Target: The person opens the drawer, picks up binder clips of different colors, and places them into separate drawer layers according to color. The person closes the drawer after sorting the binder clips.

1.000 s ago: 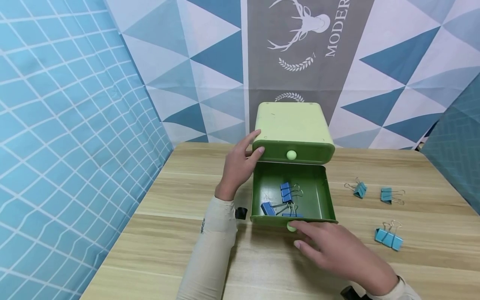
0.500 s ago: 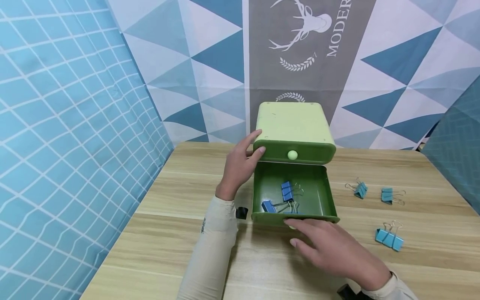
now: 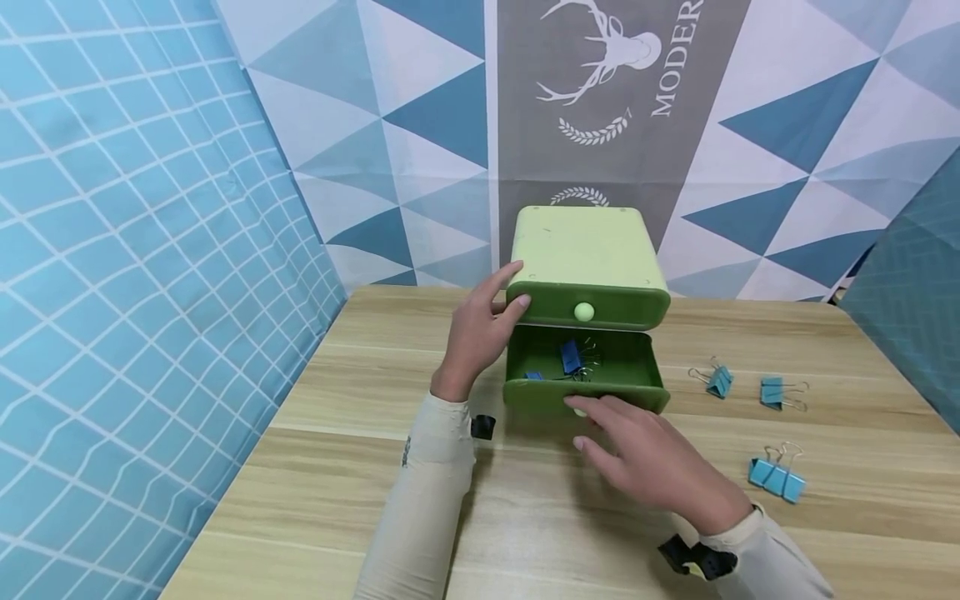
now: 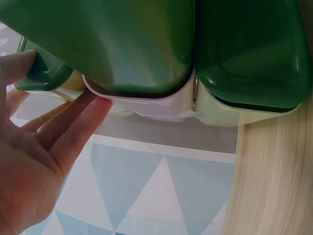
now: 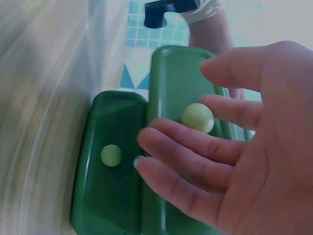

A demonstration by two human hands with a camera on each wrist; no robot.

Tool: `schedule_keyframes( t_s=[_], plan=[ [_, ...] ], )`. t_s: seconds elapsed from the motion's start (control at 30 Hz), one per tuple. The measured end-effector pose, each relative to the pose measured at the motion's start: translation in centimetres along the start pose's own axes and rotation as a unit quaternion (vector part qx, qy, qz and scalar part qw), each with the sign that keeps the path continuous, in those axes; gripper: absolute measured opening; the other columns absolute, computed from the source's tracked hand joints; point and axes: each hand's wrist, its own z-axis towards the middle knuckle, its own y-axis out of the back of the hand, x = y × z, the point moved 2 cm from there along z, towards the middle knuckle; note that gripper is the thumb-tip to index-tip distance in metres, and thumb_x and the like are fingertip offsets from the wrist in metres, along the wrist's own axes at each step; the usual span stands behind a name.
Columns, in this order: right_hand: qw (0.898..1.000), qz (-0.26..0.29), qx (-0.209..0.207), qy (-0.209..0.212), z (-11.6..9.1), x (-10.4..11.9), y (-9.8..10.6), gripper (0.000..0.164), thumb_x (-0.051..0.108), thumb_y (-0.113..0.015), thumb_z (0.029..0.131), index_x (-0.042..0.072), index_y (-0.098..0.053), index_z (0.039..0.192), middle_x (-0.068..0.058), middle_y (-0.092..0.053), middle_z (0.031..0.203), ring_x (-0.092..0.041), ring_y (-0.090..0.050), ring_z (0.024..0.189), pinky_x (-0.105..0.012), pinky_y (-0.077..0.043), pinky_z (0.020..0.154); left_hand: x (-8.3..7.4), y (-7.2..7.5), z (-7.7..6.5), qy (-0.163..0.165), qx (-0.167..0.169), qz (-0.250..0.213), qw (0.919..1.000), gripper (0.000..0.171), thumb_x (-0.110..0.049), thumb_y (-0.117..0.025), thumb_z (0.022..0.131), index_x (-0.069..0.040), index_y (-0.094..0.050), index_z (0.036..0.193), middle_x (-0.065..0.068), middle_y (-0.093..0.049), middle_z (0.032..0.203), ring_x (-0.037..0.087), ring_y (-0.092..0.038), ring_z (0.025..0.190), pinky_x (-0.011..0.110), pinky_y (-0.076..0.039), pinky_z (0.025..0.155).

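Observation:
A small cabinet with a pale green top [image 3: 588, 242] has stacked dark green drawers. Its middle drawer [image 3: 536, 396] is partly pulled out and holds several blue binder clips [image 3: 572, 357]. Straight fingers of my right hand [image 3: 648, 454] touch this drawer's front, close around its round pale knob [image 5: 197, 118], without gripping it. My left hand [image 3: 480, 333] rests against the cabinet's upper left corner, its thumb on the front of the top drawer [image 3: 551, 304]. In the left wrist view, the left fingertips [image 4: 105, 103] lie along the cabinet's side edge. A lower drawer [image 5: 108, 196] is closed.
Three teal binder clips lie on the wooden table [image 3: 360, 483] to the right: one clip [image 3: 720, 382] near the cabinet, one [image 3: 772, 392] farther right, one [image 3: 777, 479] nearer the front. Patterned cloth [image 3: 420, 108] hangs behind, blue checked cloth [image 3: 135, 250] at left.
The middle drawer has slid inward toward the cabinet, with my right hand moving forward against its front. Its clips show less now. My left hand has stayed in place.

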Motion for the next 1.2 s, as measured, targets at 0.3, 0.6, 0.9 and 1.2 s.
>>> schedule_keyframes(
  t_s=[0.3, 0.6, 0.9, 1.2],
  plan=[
    [1.0, -0.002, -0.006, -0.009, 1.6, -1.3, -0.5, 0.052, 0.039, -0.053, 0.093, 0.025, -0.039, 0.141, 0.002, -0.052, 0.12, -0.013, -0.052, 0.107, -0.04, -0.048, 0.083, -0.2, -0.3, 0.3, -0.007, -0.004, 0.001, 1.0, 0.047, -0.04, -0.053, 0.093, -0.039, -0.04, 0.138, -0.021, -0.04, 0.137, 0.007, -0.063, 0.095, 0.027, -0.05, 0.077],
    [0.999, 0.013, -0.031, 0.004, 3.3, -2.4, -0.6, 0.05, 0.037, -0.054, 0.093, 0.023, -0.043, 0.139, 0.001, -0.053, 0.111, -0.011, -0.053, 0.095, -0.038, -0.048, 0.076, -0.2, -0.2, 0.3, -0.011, -0.012, 0.023, 0.9996, 0.048, -0.04, -0.052, 0.093, -0.038, -0.039, 0.139, -0.016, -0.042, 0.137, 0.01, -0.064, 0.092, 0.028, -0.051, 0.076],
    [0.999, 0.033, -0.042, -0.002, 4.4, -3.4, -0.9, 0.054, 0.038, -0.053, 0.093, 0.024, -0.038, 0.143, -0.004, -0.05, 0.119, -0.018, -0.052, 0.1, -0.041, -0.046, 0.079, 0.0, -0.1, 0.3, -0.02, -0.022, 0.019, 0.9994, 0.047, -0.037, -0.053, 0.093, -0.035, -0.041, 0.139, -0.013, -0.044, 0.136, 0.012, -0.065, 0.093, 0.027, -0.052, 0.076],
    [0.998, 0.044, -0.052, -0.012, 4.7, -4.2, -1.1, 0.061, 0.03, -0.06, 0.09, 0.028, -0.034, 0.144, -0.004, -0.052, 0.118, -0.019, -0.055, 0.102, -0.042, -0.047, 0.08, 0.1, 0.0, 0.3, -0.017, -0.02, 0.024, 0.9994, 0.046, -0.038, -0.051, 0.094, -0.036, -0.041, 0.139, -0.014, -0.045, 0.136, 0.012, -0.065, 0.093, 0.028, -0.052, 0.076]
  ],
)
